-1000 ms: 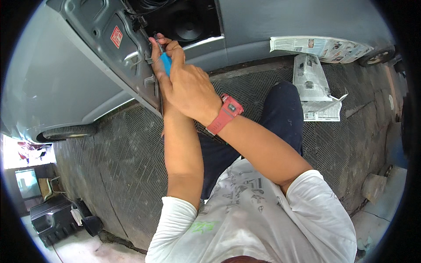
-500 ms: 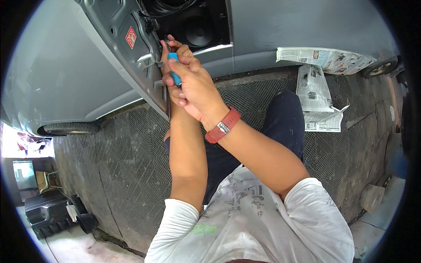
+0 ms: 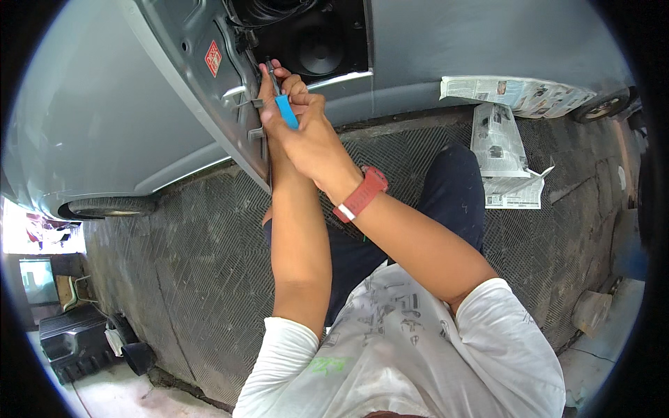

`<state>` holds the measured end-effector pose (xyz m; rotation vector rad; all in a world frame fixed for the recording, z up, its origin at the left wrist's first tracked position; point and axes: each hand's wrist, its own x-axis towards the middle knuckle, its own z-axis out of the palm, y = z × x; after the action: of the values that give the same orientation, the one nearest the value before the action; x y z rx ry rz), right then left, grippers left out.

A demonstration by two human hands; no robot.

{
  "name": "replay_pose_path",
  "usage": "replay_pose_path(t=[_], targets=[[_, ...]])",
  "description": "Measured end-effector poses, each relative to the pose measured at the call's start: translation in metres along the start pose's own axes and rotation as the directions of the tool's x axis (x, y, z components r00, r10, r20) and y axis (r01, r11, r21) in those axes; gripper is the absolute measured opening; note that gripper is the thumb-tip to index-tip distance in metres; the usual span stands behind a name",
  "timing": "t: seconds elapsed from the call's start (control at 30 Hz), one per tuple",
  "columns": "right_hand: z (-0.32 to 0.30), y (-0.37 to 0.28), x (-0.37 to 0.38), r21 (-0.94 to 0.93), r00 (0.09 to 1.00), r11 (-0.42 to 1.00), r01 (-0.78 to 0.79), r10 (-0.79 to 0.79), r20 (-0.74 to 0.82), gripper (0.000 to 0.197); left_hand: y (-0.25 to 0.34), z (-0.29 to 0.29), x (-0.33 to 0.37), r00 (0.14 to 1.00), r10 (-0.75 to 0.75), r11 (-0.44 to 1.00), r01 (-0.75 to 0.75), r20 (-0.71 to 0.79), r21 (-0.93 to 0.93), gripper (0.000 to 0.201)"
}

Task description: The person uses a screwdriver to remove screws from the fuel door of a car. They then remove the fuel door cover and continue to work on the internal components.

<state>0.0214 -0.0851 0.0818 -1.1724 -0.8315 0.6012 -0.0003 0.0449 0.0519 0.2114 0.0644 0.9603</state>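
Note:
A screwdriver with a blue handle and metal shaft is gripped in my right hand, which wears a red watch. My left hand lies partly beneath it, at the edge of the open grey vehicle door. Its thumb and fingers are closed about the upper shaft near the tip. What the tip meets is too small to make out. A flat metal bracket juts from the door edge beside my left hand. My right hand crosses over my left wrist.
Behind the hands, the vehicle's opening shows a black speaker-like round and coiled cables. Newspaper covers part of the body, with more sheets below. Patterned dark matting lies underfoot; a black plastic part sits lower left.
My right hand has rotated around the screwdriver, and its blue handle has shifted slightly right and down. The metal shaft shows more clearly. My left hand stays near the door edge.

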Motion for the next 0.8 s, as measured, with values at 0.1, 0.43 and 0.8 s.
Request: replay_pose_path(t=[0.1,0.43,0.8], targets=[[-0.013,-0.004,0.0,-0.085,0.999,0.996,0.036,-0.033,0.031,0.028,-0.003,0.005,-0.007,1.0,0.015,0.997,-0.014,-0.007,0.078,0.034],[0.014,0.017,0.008,0.117,0.961,0.968,-0.223,0.238,-0.14,0.019,-0.037,-0.078,-0.037,0.994,-0.105,0.994,0.105,-0.002,0.008,0.042],[-0.015,-0.055,0.007,0.673,0.694,0.3,-0.676,0.566,0.445,0.028,-0.085,-0.252,-0.106,0.934,-0.349,0.92,0.357,0.078,-0.163,0.052]])
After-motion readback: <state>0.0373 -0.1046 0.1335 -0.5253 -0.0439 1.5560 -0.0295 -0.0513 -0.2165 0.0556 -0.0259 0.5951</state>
